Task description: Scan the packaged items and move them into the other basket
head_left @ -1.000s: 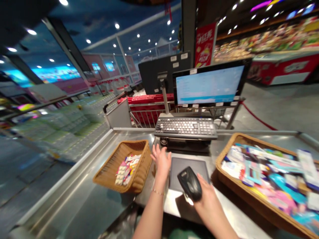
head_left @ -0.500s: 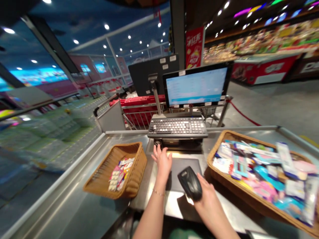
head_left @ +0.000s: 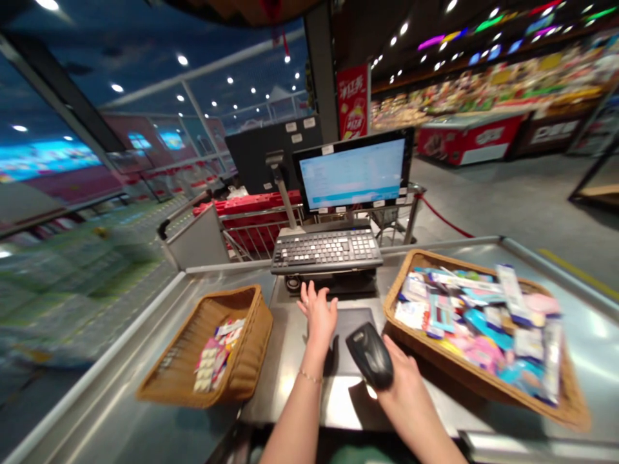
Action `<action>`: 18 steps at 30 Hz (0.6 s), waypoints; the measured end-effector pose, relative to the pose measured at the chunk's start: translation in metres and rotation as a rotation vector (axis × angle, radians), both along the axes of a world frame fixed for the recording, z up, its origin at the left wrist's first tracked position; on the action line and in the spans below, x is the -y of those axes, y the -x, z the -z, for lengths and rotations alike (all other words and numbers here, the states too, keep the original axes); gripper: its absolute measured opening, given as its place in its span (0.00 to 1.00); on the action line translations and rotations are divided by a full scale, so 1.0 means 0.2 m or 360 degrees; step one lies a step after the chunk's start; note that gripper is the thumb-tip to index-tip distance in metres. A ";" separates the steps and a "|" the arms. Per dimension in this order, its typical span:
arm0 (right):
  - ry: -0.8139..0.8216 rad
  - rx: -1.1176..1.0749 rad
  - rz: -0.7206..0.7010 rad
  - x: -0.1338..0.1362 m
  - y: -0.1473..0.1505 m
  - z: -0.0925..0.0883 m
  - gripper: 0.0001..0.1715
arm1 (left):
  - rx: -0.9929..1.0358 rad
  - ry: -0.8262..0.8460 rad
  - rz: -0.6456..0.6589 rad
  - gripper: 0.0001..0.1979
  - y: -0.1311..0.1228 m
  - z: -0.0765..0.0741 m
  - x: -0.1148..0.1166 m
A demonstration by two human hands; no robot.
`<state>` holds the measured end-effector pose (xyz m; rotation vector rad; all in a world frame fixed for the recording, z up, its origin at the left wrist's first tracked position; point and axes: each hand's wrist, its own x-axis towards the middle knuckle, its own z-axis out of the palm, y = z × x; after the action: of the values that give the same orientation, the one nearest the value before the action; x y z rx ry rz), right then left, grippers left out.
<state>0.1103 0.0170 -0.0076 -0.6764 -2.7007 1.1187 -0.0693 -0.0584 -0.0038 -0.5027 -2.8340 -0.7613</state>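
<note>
My right hand (head_left: 406, 390) is wrapped around a black barcode scanner (head_left: 370, 356), held above the metal counter with its head angled up and left. My left hand (head_left: 319, 317) hovers palm down just below the keyboard (head_left: 327, 250), fingers spread and holding nothing. Beneath and between the hands lies a dark flat plate (head_left: 355, 319) set in the counter. To the left a wicker basket (head_left: 256, 348) holds a few small packets and a white blister-like pack (head_left: 206, 370). On the right a larger wicker basket (head_left: 488, 386) is heaped with many small packaged goods (head_left: 488, 328).
Behind the keyboard stands a lit monitor (head_left: 353, 171), with a second dark screen (head_left: 264, 154) turned away beside it. Shopping carts with red parts (head_left: 251, 222) are parked beyond the counter (head_left: 290, 386). A red rope (head_left: 445, 218) hangs at the right.
My view has turned slightly to the right, so the baskets, keyboard and monitor sit further left. Both hands keep nearly the same pose, and the scanner stays in my right hand.
</note>
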 end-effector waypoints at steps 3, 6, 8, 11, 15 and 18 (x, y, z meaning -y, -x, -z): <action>-0.0021 0.0017 0.0020 -0.01 -0.01 0.02 0.36 | -0.0001 0.0006 0.0035 0.14 -0.01 0.00 -0.03; -0.0029 0.0016 0.0036 -0.03 -0.03 0.03 0.37 | -0.0004 0.0011 0.0082 0.14 -0.02 0.01 -0.06; -0.0028 0.0006 0.0060 -0.03 -0.04 0.03 0.38 | -0.0004 0.0014 0.0121 0.14 -0.03 0.01 -0.08; -0.0033 -0.0005 0.0119 -0.05 -0.05 0.04 0.39 | 0.0002 0.0021 0.0176 0.14 -0.05 -0.01 -0.13; -0.0040 -0.0015 0.0196 -0.07 -0.07 0.06 0.37 | 0.0029 0.0034 0.0255 0.14 -0.08 -0.02 -0.19; -0.0050 -0.0033 0.0229 -0.09 -0.08 0.06 0.36 | 0.0040 0.0045 0.0322 0.14 -0.10 -0.03 -0.24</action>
<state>0.1272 0.0343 -0.0204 -0.8340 -2.5994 1.0404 -0.0485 -0.0112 0.0025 -0.7990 -2.8511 -0.7665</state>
